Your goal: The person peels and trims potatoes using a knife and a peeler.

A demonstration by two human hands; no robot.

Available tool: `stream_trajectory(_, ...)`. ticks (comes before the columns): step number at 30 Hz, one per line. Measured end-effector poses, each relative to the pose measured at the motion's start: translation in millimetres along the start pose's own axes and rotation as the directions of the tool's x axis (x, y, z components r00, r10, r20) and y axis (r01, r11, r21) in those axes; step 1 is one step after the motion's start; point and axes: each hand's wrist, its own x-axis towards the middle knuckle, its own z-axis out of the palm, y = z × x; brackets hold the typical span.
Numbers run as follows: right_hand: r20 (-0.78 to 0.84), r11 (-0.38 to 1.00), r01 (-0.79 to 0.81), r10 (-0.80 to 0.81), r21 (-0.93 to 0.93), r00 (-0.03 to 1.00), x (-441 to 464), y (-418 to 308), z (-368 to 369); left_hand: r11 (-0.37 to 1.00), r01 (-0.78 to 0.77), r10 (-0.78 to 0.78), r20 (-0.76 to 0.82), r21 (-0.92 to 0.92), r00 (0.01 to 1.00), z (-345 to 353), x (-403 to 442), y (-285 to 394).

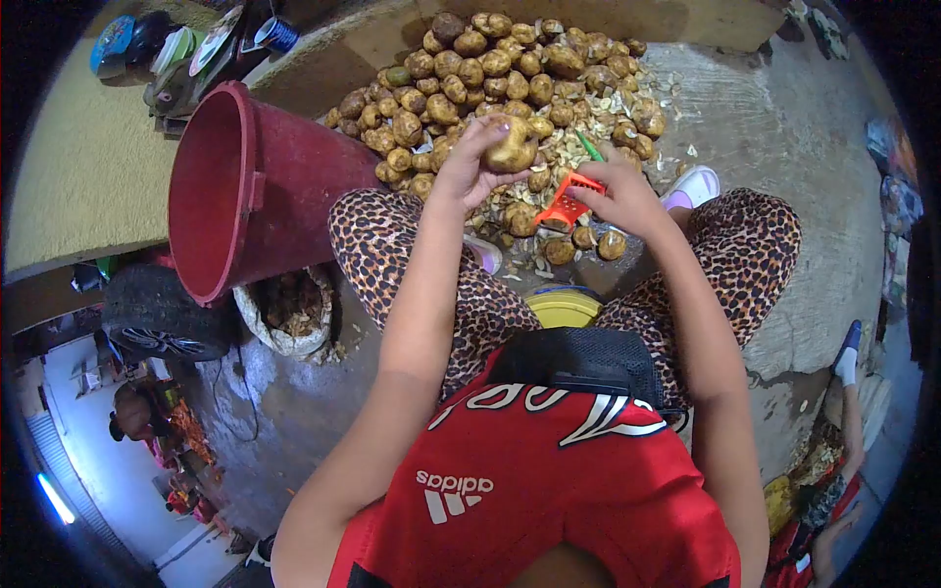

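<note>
My left hand [472,165] is closed around a brown potato [514,149], raised above the pile. My right hand [625,191] grips an orange plastic peeler [569,201] with a perforated face, a short way right of that potato and apart from it. A thin green piece [590,147] sticks out above the right hand; whether it belongs to the peeler I cannot tell. Beyond both hands lies a large heap of potatoes [490,69]. Pale peelings [578,122] are scattered over its right side, and several potatoes lie on the floor below the peeler.
A big maroon bin [250,191] lies tilted on the left, next to a white sack [284,323] and a tyre [162,314]. Between my legs is something yellow and round [564,307]. Another person's leg [851,421] shows at the right edge. A low wall [627,22] runs behind the heap.
</note>
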Motion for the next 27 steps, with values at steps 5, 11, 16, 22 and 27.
stream_trajectory(5,0.012,0.965,0.135,-0.135,-0.225,0.991,-9.6,-15.7,13.7,0.95,0.071,-0.122,-0.153,-0.303,0.981,6.2,5.5,-9.3)
stream_trajectory(11,-0.001,0.942,0.118,-0.125,-0.314,0.992,-6.8,-23.3,34.2,0.944,-0.079,-0.006,-0.256,-0.321,0.967,10.5,8.3,-6.2)
stream_trajectory(16,0.034,0.932,0.117,-0.112,-0.343,0.993,-10.1,-25.5,28.6,0.985,-0.132,0.094,-0.293,-0.114,0.951,10.0,3.6,-1.0)
stream_trajectory(22,0.087,0.919,0.156,-0.134,-0.363,0.987,-13.3,-26.9,24.0,0.994,-0.105,0.092,-0.294,-0.03,0.951,-3.0,6.6,1.8)
stream_trajectory(27,0.094,0.92,0.21,-0.189,-0.331,0.977,-13.0,-22.1,28.6,0.991,-0.135,0.131,-0.287,0.006,0.949,5.8,-0.9,7.6)
